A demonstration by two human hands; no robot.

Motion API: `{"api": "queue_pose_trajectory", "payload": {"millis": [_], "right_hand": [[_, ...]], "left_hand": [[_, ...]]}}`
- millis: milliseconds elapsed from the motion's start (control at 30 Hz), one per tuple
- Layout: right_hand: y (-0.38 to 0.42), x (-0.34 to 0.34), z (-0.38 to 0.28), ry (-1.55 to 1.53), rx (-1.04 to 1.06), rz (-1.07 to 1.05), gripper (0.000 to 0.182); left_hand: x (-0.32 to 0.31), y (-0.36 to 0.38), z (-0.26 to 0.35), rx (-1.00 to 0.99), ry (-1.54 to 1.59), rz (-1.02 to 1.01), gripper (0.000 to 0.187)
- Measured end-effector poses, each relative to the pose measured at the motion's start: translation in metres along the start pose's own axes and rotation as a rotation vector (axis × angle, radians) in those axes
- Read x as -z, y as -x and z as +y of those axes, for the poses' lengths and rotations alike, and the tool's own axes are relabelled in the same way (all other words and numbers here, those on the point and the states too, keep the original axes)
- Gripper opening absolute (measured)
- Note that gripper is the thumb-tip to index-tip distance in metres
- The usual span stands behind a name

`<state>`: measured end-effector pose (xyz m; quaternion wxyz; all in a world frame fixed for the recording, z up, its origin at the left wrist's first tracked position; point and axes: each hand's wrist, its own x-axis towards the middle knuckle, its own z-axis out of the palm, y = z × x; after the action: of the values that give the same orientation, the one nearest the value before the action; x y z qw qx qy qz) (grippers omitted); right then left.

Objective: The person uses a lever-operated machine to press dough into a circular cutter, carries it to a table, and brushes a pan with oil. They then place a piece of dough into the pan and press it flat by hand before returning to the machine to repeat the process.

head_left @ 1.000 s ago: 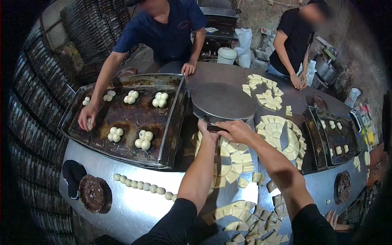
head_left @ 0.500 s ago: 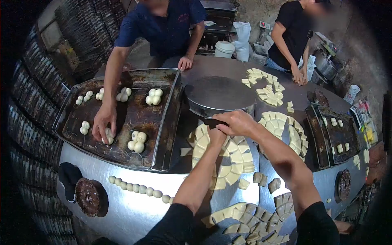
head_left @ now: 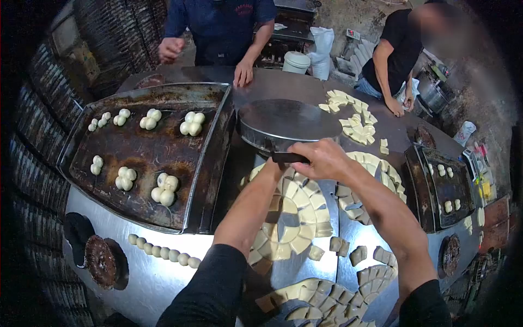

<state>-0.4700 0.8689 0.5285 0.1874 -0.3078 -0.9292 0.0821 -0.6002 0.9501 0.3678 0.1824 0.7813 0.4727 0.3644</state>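
My right hand point(head_left: 325, 159) is closed around the black handle point(head_left: 291, 157) of a tool whose other end is hidden. My left hand point(head_left: 276, 167) is close against the front of that handle; its fingers are mostly hidden. Both hands are above a ring of pale cut dough pieces point(head_left: 297, 199), near the front rim of a round metal plate point(head_left: 289, 117). Closer to me, more dough pieces point(head_left: 321, 297) lie in curved rows, some of them greyish. A few loose pieces point(head_left: 340, 246) lie between the rings.
At left, a large dark baking tray point(head_left: 136, 147) holds clusters of dough balls point(head_left: 164, 189). A row of small balls point(head_left: 164, 252) lies before it. Another tray point(head_left: 455, 188) stands at right. One co-worker point(head_left: 226, 32) stands behind the left tray, another person point(head_left: 400, 49) at the back right.
The co-worker's hand has lifted off the left tray and drawn back, leaving a dough-ball cluster there. My view has shifted slightly; my hands stay together at the black handle.
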Motion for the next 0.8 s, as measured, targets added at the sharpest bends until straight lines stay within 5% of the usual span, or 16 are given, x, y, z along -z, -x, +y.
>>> {"api": "queue_pose_trajectory", "payload": {"millis": [267, 367, 400, 500, 600, 667, 700, 767, 800], "right_hand": [[-0.022, 0.047, 0.032, 0.054, 0.015, 0.127, 0.032], [-0.042, 0.066, 0.047, 0.034, 0.005, 0.177, 0.038], [-0.047, 0.076, 0.042, -0.027, -0.189, 0.088, 0.038], [-0.056, 0.073, 0.056, -0.143, -0.173, 0.173, 0.037], [-0.061, 0.064, 0.059, -0.049, -0.148, 0.228, 0.038], [-0.060, 0.057, 0.057, -0.068, -0.151, 0.232, 0.039], [-0.059, 0.053, 0.056, -0.088, -0.157, 0.239, 0.039], [-0.059, 0.047, 0.060, -0.127, -0.219, 0.199, 0.041], [-0.057, 0.038, 0.066, -0.146, -0.187, 0.222, 0.041]], "left_hand": [[0.014, -0.046, -0.024, -0.005, -0.120, 0.115, 0.053], [0.024, -0.039, -0.022, -0.029, -0.553, -0.013, 0.049], [0.026, -0.038, -0.011, 0.101, -0.563, -0.192, 0.034], [0.038, -0.040, 0.040, -0.035, -0.533, -0.210, 0.027], [0.001, -0.045, 0.051, -0.222, -0.379, -0.020, 0.028], [-0.007, -0.052, 0.069, -0.068, 0.381, 0.293, 0.031], [-0.003, -0.056, 0.071, -0.065, 0.379, 0.298, 0.031], [0.001, -0.065, 0.074, 0.499, 1.515, 0.166, 0.036], [0.004, -0.062, 0.079, 0.504, 1.525, 0.168, 0.036]]}}
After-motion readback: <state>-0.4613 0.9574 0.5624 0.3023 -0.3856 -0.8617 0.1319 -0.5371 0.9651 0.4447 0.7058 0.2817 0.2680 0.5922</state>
